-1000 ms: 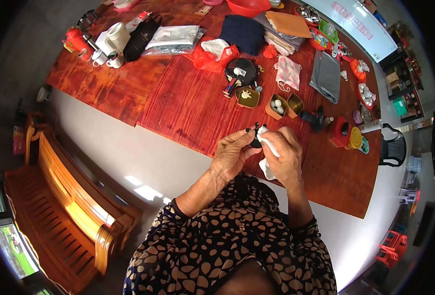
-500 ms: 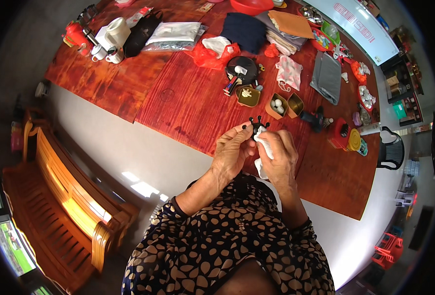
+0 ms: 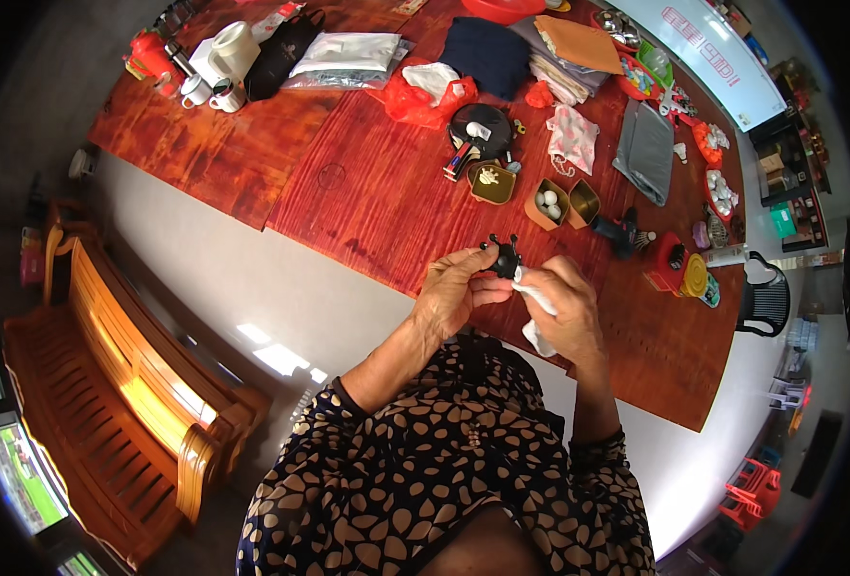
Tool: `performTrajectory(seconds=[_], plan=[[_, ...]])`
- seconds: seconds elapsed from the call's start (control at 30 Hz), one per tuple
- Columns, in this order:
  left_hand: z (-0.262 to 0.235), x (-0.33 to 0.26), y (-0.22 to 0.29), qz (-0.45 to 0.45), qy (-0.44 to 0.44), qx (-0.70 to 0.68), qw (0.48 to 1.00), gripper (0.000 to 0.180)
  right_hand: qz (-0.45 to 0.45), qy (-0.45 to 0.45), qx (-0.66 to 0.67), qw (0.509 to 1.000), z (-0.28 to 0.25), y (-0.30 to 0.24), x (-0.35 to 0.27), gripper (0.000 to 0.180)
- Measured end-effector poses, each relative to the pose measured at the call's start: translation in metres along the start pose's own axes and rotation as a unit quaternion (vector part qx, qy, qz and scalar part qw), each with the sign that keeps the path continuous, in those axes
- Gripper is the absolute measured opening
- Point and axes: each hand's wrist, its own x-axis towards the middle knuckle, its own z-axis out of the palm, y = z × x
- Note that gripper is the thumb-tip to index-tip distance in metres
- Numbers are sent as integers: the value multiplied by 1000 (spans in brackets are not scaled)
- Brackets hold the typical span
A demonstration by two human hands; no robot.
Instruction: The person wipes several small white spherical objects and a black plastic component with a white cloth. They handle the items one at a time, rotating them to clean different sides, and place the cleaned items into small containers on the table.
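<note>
In front of my body, over the near edge of the red wooden table [image 3: 377,230], my left hand [image 3: 446,294] pinches a small black object with several ball-tipped prongs [image 3: 508,261]. Its prongs point away from me. My right hand [image 3: 571,309] is closed around a crumpled white cloth [image 3: 540,340], which may be tissue. One end of the cloth touches the black object's right lower side, while the rest hangs below my right fingers. The fingertips of my left hand extend under the black object.
Beyond my hands stand a square box of white balls [image 3: 548,204], an open box [image 3: 584,203] and another box with a pale item [image 3: 493,182]. Farther off lie a black round pan-like thing [image 3: 480,130] and folded cloths [image 3: 483,58]. A wooden bench [image 3: 122,355] stands left.
My right hand has moved right and slightly down with the white cloth, uncovering more of the black object. The black object has turned a little in my left hand.
</note>
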Motion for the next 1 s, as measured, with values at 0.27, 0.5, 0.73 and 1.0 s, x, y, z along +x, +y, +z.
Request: performTrajectory(seconds=[0.27, 0.5, 0.73, 1.0], plan=[[4, 0, -8, 6, -33, -62, 998, 18, -86, 127, -153, 976, 29, -14, 15, 20], [8, -4, -8, 20, -37, -67, 997, 17, -28, 125, -150, 980, 14, -13, 8, 24], [17, -5, 2, 26, -25, -51, 998, 17, -21, 162, -98, 982, 7, -25, 19, 31], [18, -7, 5, 43, -44, -53, 997, 16, -17, 158, -102, 982, 17, -20, 29, 32]])
